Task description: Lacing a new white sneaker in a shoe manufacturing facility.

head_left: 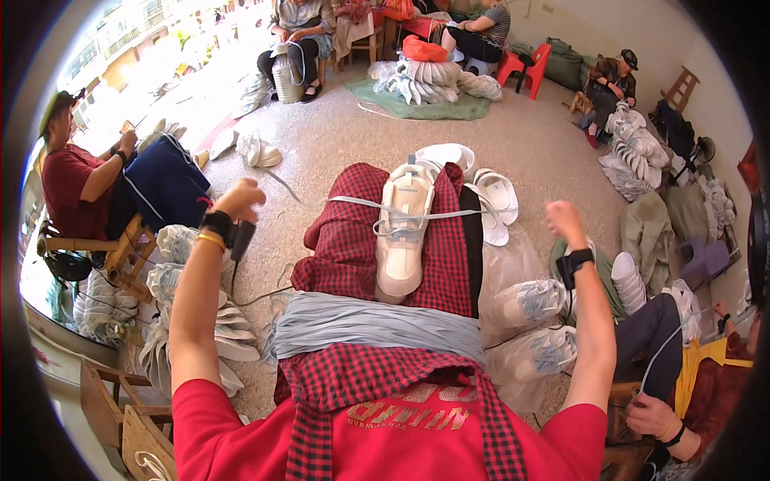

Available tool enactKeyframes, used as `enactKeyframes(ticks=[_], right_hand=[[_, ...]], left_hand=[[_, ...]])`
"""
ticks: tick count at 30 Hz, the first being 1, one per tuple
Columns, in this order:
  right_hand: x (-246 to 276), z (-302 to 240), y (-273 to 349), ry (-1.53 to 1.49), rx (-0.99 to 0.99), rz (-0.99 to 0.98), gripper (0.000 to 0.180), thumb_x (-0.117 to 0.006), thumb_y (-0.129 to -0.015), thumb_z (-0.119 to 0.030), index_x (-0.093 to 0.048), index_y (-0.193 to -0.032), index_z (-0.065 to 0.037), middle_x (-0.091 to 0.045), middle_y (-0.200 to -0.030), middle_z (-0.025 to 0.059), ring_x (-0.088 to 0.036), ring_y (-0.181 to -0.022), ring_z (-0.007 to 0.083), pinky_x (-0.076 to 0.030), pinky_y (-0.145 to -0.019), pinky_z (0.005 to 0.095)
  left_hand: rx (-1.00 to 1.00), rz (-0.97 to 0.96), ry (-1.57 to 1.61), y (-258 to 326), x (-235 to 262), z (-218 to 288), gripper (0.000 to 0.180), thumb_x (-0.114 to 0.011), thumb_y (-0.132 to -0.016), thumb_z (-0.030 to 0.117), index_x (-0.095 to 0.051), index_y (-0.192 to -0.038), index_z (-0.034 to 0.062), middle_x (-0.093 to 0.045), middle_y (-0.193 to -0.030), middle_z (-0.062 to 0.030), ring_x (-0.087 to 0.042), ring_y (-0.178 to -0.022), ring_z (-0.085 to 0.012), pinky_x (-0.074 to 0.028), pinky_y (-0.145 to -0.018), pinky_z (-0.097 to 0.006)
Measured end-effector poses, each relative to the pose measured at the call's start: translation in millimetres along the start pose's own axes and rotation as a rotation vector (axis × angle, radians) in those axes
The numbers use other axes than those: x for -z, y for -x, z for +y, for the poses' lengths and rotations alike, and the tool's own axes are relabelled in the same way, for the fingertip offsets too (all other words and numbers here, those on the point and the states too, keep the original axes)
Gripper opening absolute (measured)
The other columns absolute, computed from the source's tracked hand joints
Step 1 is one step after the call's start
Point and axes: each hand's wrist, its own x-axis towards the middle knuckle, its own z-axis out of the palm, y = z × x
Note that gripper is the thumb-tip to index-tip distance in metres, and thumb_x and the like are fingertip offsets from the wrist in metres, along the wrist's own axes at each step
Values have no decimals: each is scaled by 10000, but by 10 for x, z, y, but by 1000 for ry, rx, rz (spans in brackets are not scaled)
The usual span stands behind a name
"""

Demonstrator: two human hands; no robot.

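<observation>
A white sneaker (403,232) lies on my lap, on a red checked cloth (345,240). A pale lace (433,214) runs through its eyelets and stretches out to both sides. My left hand (241,199) is raised at the left, fist closed, pulling one lace end. My right hand (564,220) is raised at the right, fist closed on the other end. A bundle of grey laces (369,321) lies across my lap just below the shoe.
Several white sneakers (497,200) lie past my knees, and more sit in clear bags (529,321) at my right. Piles of shoes (184,313) stand at my left by a wooden chair (120,248). Other people sit around the room working.
</observation>
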Motion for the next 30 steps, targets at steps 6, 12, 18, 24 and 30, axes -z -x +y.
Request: enactKeyframes(ticks=[6, 12, 18, 24, 30], right_hand=[[-506, -1293, 1105, -338, 907, 293, 108, -643, -819, -69, -676, -917, -38, -681, -893, 130, -647, -904, 305, -508, -833, 393], [-761, -1867, 1321, -72, 1126, 180, 171, -701, -845, -199, -676, -866, -31, -635, -880, 113, -556, -980, 315, -483, -871, 427], [-846, -1855, 1336, -96, 1018, 44, 299, -637, -904, -313, -708, -840, -29, -690, -847, 95, -573, -929, 300, -515, -798, 428], [-869, -1816, 1265, -156, 998, -12, 271, -652, -892, -308, -709, -859, -45, -692, -879, 77, -559, -911, 284, -494, -815, 415], [-981, -1830, 1396, -140, 931, 43, 253, -705, -847, -312, -662, -894, -67, -647, -843, 84, -562, -892, 260, -441, -794, 406]], left_hand=[[-463, 237, 148, 300, -660, 1994, 184, -759, -783, 183, -710, -905, 54, -635, -933, -134, -605, -921, -312, -487, -840, -415], [-699, 0, -18, 458, -963, 2532, 173, -735, -808, 203, -692, -863, 45, -524, -1017, -111, -506, -994, -282, -390, -915, -418], [-562, -48, 235, 165, -1109, 2482, 337, -670, -909, 276, -642, -726, -5, -544, -982, -148, -528, -931, -292, -418, -854, -398], [-480, -100, 188, 68, -1041, 2502, 330, -731, -849, 283, -634, -727, -8, -546, -869, -142, -553, -868, -287, -452, -763, -399], [-435, -142, 226, 187, -938, 2553, 235, -779, -783, 207, -672, -776, -2, -552, -930, -120, -551, -874, -266, -466, -762, -381]])
